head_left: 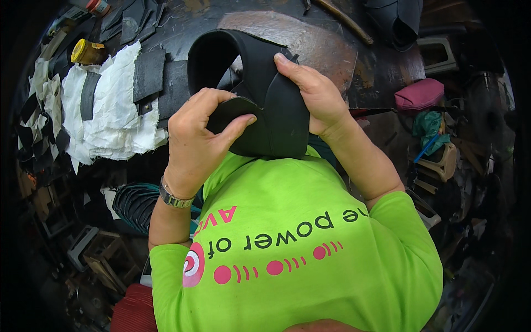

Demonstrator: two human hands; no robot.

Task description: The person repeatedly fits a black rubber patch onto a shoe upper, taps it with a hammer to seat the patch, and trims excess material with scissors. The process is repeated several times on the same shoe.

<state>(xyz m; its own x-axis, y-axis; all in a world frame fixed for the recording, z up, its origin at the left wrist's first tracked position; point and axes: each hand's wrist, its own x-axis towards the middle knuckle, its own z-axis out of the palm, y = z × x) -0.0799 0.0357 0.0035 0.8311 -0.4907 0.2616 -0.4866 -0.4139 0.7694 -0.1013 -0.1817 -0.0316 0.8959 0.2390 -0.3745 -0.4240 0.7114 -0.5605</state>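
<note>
A black boot upper [279, 124], with seams on its outside and a round opening turned up at the left, is held in front of my chest at the near edge of the table. My left hand [191, 130] pinches the edge of a flap on it between thumb and forefinger. My right hand [315, 94] grips its right side, the thumb on top and the other fingers hidden behind. Part of the inside shows through the opening.
The dark worktable [177, 22] carries a brown board [326, 47], a wooden-handled tool [345, 21] and another black upper [395, 22]. White cloth [116, 105] with black scraps and a yellow jar [87, 51] lie left. A maroon pouch [419, 94] sits right.
</note>
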